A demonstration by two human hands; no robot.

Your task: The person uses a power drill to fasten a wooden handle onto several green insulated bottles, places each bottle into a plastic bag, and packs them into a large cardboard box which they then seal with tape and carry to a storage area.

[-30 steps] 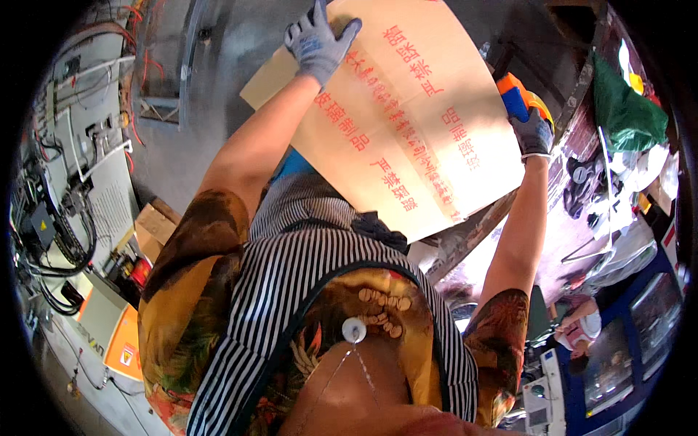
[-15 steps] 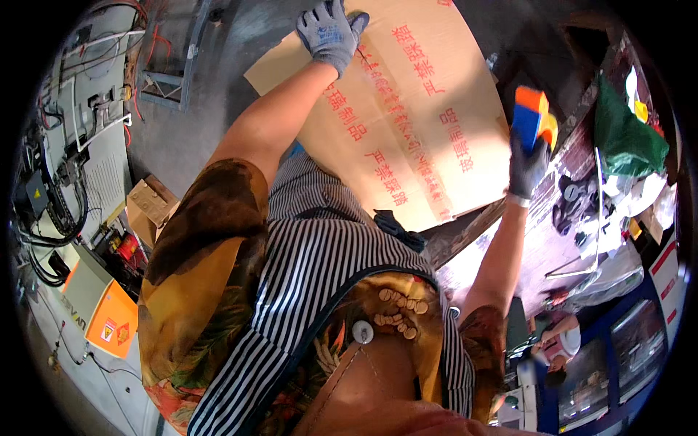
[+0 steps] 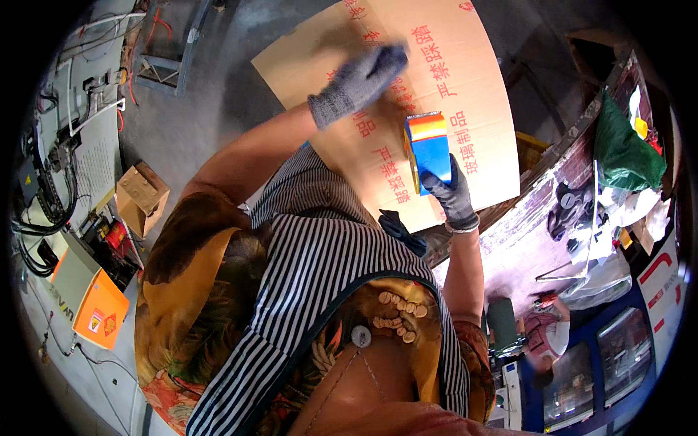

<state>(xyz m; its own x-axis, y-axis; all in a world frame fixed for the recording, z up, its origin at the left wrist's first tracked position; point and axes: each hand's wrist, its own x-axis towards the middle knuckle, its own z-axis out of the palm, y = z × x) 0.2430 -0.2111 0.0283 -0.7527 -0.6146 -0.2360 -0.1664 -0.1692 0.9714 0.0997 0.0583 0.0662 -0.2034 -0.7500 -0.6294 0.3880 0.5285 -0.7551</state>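
Note:
A large brown cardboard carton (image 3: 491, 87) with red printing and a strip down its middle lies in front of me. My left hand (image 3: 358, 83), in a grey knitted glove, hovers over its left half, a little blurred. Its fingers are stretched out and it holds nothing. Gripped in my gloved right hand (image 3: 452, 198) is a blue and orange tape dispenser (image 3: 430, 149), held upright over the carton's right half. The thumb lies on its blue side. Whether the dispenser touches the carton, I cannot tell.
On the right, a worn bench (image 3: 534, 218) carries dark green cloth (image 3: 627, 145) and clear plastic sheeting. A small open carton (image 3: 142, 196) sits on the left beside machinery and an orange box (image 3: 102, 309). Another person (image 3: 545, 334) is at the lower right.
My left hand has left the carton's far left edge and come nearer and rightward. My right hand has brought the tape dispenser left, from beside the bench to over the carton.

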